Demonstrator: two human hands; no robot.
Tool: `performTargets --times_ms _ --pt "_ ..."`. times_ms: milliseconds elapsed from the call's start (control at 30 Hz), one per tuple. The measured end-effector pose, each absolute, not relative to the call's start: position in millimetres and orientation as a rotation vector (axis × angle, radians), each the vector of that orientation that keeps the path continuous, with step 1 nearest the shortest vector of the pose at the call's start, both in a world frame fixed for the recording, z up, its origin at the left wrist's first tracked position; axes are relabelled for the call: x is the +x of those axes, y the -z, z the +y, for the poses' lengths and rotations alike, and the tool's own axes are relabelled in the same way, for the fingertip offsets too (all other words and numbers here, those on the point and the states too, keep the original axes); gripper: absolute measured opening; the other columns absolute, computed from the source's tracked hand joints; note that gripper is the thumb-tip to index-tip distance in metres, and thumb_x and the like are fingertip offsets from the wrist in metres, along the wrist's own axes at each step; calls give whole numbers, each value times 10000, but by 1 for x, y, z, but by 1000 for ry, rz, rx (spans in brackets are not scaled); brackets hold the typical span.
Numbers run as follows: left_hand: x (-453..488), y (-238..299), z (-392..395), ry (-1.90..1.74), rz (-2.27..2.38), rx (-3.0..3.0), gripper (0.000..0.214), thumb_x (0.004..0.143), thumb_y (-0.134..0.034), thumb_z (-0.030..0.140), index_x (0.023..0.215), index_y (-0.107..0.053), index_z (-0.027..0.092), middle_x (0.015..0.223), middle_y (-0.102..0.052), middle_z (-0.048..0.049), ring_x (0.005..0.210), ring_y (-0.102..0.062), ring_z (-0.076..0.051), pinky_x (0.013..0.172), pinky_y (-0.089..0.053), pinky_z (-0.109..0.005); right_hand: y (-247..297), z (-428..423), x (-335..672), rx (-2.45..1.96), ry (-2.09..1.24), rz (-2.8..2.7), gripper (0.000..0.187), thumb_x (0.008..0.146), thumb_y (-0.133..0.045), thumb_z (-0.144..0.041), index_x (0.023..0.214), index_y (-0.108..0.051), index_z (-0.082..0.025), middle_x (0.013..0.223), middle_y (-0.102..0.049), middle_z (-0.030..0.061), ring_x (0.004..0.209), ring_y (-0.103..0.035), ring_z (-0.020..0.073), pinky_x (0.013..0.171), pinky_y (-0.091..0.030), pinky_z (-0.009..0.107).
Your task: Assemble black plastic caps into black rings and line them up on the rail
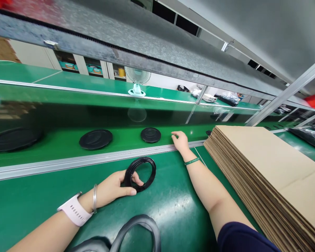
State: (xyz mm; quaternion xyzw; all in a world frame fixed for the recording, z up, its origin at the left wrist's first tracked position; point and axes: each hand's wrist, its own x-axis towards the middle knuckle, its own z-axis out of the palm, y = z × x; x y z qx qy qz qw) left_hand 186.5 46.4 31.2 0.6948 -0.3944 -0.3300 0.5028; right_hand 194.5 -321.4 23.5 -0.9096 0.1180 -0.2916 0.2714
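— What have you got in your left hand [112, 189]?

— A black ring-shaped plastic part [141, 174]. My fingers are closed around its near edge, thumb through the opening, and it rests tilted on the green surface [173, 203] in front of me.

— And your right hand [180, 140]?

— It lies open and holds nothing, stretched forward, with the fingertips at the silver metal rail [94, 160] that separates my surface from the green conveyor belt [57, 141]. There is a thin green bangle [192, 161] on that wrist; the left wrist carries a pale pink watch [75, 211] and a thin silver bangle [95, 198].

— What is on the belt?

— Three round black plastic discs spaced apart: a small round one [150, 134] just left of my right hand, a middle one [96, 139] farther left, and a large blurred one [14, 139] near the left edge.

— Anything else close by?

— A tall stack of flat brown cardboard sheets [265, 175] stands just right of my right forearm. Near the bottom, close to me, lie more black rings [139, 229], overlapping. Beyond the belt, a small white fan [137, 82] sits on a green shelf [68, 82].
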Motion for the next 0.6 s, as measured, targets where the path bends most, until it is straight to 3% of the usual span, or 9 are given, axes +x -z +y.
performTargets --times_ms 200,400,500,600 --pt "187 -28 47 815 -954 1689 314 728 -778 391 977 -702 215 1057 -756 -73 1045 -683 -287 987 -516 -448 -23 -406 191 -2339 999 1132 499 824 -583 -121 1309 -553 -8 1299 -516 266 1264 -435 361 1099 -314 490" --pt "186 -29 46 828 -919 1692 332 719 -779 408 984 -696 225 1056 -758 -68 1074 -671 -294 1006 -502 -461 -18 -445 207 -2272 962 1503 611 851 -656 -182 1394 -441 -3 1498 -250 301 1379 -251 433 1115 -283 509" --pt "186 -29 46 823 -906 1689 340 715 -785 413 981 -697 220 1045 -758 -65 1073 -667 -288 1001 -504 -447 -19 -463 211 -2271 865 1601 565 930 -623 -240 1385 -432 35 1519 -171 327 1321 -366 406 1079 -361 461" --pt "186 -29 46 819 -908 1693 338 717 -787 409 979 -701 212 1043 -757 -66 1071 -662 -281 998 -502 -432 -21 -476 214 -2299 707 1681 436 997 -582 -298 1334 -501 -34 1467 -331 260 1188 -520 322 1005 -456 448"
